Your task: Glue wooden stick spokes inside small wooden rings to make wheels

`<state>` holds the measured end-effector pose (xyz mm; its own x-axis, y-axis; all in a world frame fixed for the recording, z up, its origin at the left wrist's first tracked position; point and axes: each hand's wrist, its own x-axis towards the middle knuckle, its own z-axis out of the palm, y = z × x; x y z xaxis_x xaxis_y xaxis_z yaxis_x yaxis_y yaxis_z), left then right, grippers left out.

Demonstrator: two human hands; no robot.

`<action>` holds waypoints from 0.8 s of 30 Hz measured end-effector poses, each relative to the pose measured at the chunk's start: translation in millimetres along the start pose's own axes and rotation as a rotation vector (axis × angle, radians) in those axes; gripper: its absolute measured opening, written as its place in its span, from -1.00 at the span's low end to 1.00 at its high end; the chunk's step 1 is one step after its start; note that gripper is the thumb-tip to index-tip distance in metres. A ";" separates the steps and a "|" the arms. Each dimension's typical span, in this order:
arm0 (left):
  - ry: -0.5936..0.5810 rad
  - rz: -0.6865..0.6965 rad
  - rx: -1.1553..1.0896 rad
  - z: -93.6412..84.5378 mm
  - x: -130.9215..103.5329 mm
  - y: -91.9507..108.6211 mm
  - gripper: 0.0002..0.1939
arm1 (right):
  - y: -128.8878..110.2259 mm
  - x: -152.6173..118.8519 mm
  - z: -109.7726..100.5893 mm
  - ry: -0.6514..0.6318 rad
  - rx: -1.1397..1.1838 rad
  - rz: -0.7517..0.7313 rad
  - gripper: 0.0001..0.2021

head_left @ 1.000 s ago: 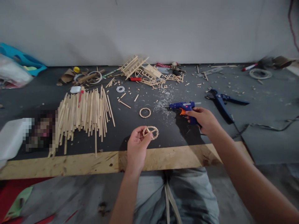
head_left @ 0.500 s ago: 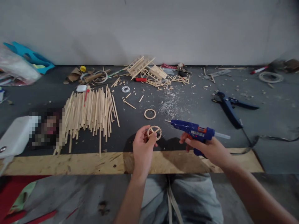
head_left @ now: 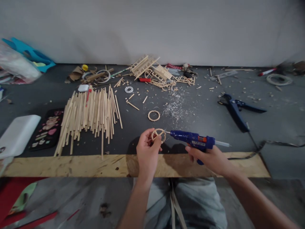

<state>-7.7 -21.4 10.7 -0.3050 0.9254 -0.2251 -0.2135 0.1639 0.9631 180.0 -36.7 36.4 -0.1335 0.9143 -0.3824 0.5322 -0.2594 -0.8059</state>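
Between the thumb and fingers of my left hand (head_left: pixel 149 148) is a small wooden ring with crossed spokes (head_left: pixel 163 136), above the table's front part. My right hand (head_left: pixel 207 156) is wrapped round the handle of a blue glue gun (head_left: pixel 184 136) with a clear glue stick in its back end. The gun's metal nozzle points left and meets the upper right of the ring's rim. A second wooden ring (head_left: pixel 153 115), without spokes, lies flat on the table just beyond my left hand.
Many thin wooden sticks (head_left: pixel 95 111) lie at the left, beside a dark phone case (head_left: pixel 47 130) and a white device (head_left: pixel 20 135). Wooden models (head_left: pixel 145 66) stand at the back. Blue-handled cutters (head_left: pixel 235 111) lie at the right. A cord (head_left: pixel 281 143) trails rightward.
My right hand has moved the glue gun left and slightly down, bringing its nozzle to the spoked ring. My left hand holds the ring almost as before.
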 end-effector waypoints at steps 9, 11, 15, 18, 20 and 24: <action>0.022 0.000 -0.002 0.6 -0.2 -2.3 -0.67 | 0.8 0.0 1.2 -0.003 -0.016 0.034 -0.64; 0.022 0.005 0.000 0.7 -0.4 -2.5 -0.66 | 0.6 0.4 1.5 -0.007 -0.013 0.035 -0.64; 0.021 0.018 -0.008 0.7 -0.6 -2.6 -0.66 | 1.8 1.6 2.4 -0.014 -0.002 0.021 -0.65; 0.026 0.018 -0.014 1.0 -0.8 -2.1 -0.66 | 2.4 1.9 3.1 -0.007 0.006 0.021 -0.65; 0.028 0.018 -0.018 1.0 -1.1 -1.9 -0.66 | 1.7 1.6 3.4 0.005 0.014 0.021 -0.66; 0.023 0.014 -0.034 0.7 -1.7 -2.3 -0.67 | -1.9 1.3 3.5 0.004 0.019 0.036 -0.67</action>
<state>-6.1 -23.1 9.0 -0.3297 0.9193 -0.2151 -0.2404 0.1386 0.9607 175.9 -36.1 35.9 -0.1114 0.9055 -0.4095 0.5207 -0.2978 -0.8001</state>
